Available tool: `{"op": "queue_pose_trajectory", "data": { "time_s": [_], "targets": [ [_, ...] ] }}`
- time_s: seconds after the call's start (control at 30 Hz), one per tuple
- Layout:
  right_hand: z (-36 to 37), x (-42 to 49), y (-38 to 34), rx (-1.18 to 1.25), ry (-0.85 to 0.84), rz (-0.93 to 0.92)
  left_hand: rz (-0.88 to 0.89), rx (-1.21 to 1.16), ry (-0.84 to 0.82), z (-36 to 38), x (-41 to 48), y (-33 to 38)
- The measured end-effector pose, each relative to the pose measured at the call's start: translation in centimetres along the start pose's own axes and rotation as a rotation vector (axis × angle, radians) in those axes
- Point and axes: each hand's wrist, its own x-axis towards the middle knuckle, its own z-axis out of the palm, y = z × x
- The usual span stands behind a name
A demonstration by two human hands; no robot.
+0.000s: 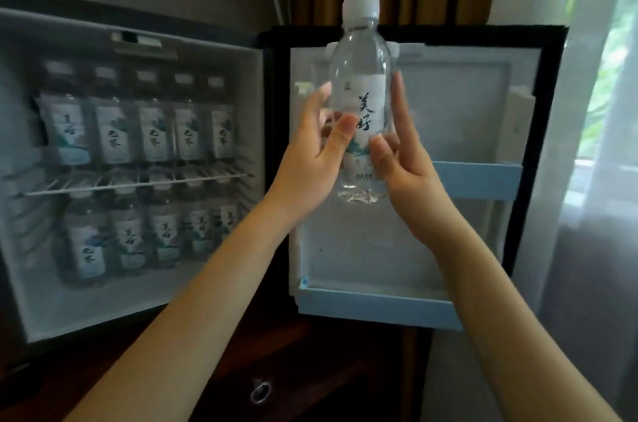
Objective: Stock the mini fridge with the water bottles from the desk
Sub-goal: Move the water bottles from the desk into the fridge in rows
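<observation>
Your left hand [319, 148] and right hand [405, 176] are pinching the water bottle [362, 100] upright, midair before the mini fridge door [455, 103]. Fingertip grips only, so it's risking a slip. Full shelves [138, 181] are leaving little room.

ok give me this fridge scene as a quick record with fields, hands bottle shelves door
held item: water bottle, upright, white cap on, in front of the open door
left hand: grips the bottle's left side, thumb on the label
right hand: holds its right side, thumb on the label, fingers pointing up
fridge: open
upper level: five bottles in a row on the wire shelf
lower level: another row of bottles on the floor
door: swung right, light blue racks
</observation>
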Motion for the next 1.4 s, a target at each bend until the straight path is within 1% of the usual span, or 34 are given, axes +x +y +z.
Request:
{"op": "queue_pose_trajectory", "data": {
  "time_s": [0.1,0.2,0.33,0.4,0.47,0.53,0.6,0.67,0.83,0.93,1.0,1.07,1.17,1.23,1.4],
  "targets": [
    [-2.5,1.2,-1.0,-0.116,0.048,-0.089,0.091,0.028,-0.019,2.4,2.5,1.2],
    [-4.5,2.6,-1.0,-0.267,0.104,-0.139,0.145,0.124,0.028,4.3,4.5,2.1],
    [-6.4,3.7,-0.8,-0.329,0.131,-0.128,0.141,0.229,0.107,5.6,6.3,2.3],
    [-6.9,3.9,-0.2,-0.366,0.132,-0.096,0.117,0.280,0.104,5.7,7.0,1.7],
    [-7.0,3.7,0.7,-0.365,0.130,-0.043,0.077,0.340,0.102,5.7,7.1,0.9],
    [-7.1,3.5,1.6,-0.341,0.134,-0.008,0.048,0.375,0.145,5.8,6.9,0.0],
    [-7.4,3.5,2.1,-0.296,0.124,0.018,0.067,0.380,0.195,6.1,6.6,-0.6],
    [-7.8,3.7,2.4,-0.250,0.109,0.050,0.105,0.386,0.206,6.5,6.4,-0.8],
    [-8.5,4.0,2.9,-0.161,0.108,0.154,0.102,0.373,0.147,7.0,6.6,-1.1],
    [-8.9,4.1,3.1,-0.119,0.123,0.170,0.135,0.445,0.086,6.8,6.5,-1.3],
    [-9.1,4.3,3.1,-0.096,0.146,0.197,0.125,0.460,0.020,6.7,6.4,-1.3],
    [-9.2,4.3,3.2,-0.082,0.145,0.232,0.121,0.495,-0.012,6.4,6.3,-1.5],
    [-9.4,3.9,3.3,-0.111,0.135,0.265,0.138,0.553,-0.045,6.1,5.9,-2.1],
    [-9.4,3.9,3.4,-0.139,0.163,0.278,0.154,0.568,-0.058,6.0,5.6,-2.3],
    [-9.2,4.0,3.4,-0.148,0.202,0.284,0.165,0.532,-0.071,5.8,5.3,-2.3]
  ]
}}
